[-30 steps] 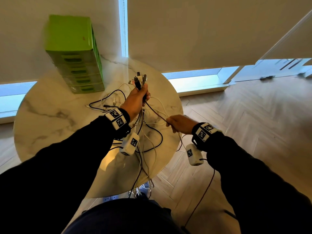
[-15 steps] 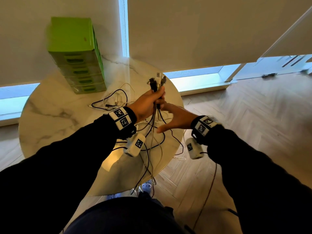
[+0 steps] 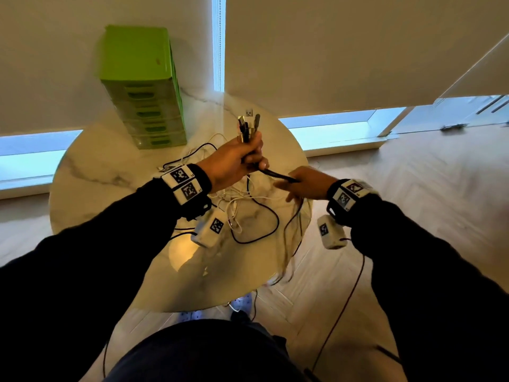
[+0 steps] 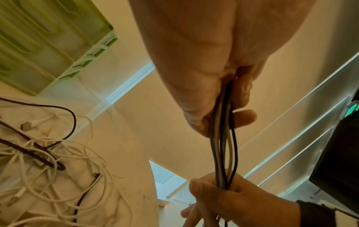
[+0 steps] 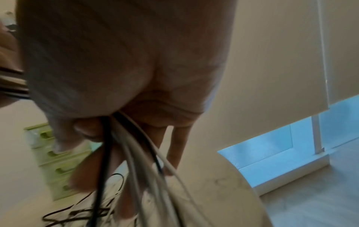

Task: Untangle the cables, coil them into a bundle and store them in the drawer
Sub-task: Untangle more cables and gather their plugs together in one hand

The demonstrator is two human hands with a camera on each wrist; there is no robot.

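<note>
Your left hand (image 3: 234, 158) has a tight grip on the bunch of black and white cables (image 4: 223, 153), plug ends sticking up above your fist over the round marble surface (image 3: 110, 194). Just beside it, your right hand (image 3: 305, 183) holds the same strands lower down, thumb against them and outer fingers loosely extended. More loose white and black cables (image 3: 248, 205) lie tangled on the surface, near the green plastic drawer tower (image 3: 140, 86) at its far edge, drawers closed.
</note>
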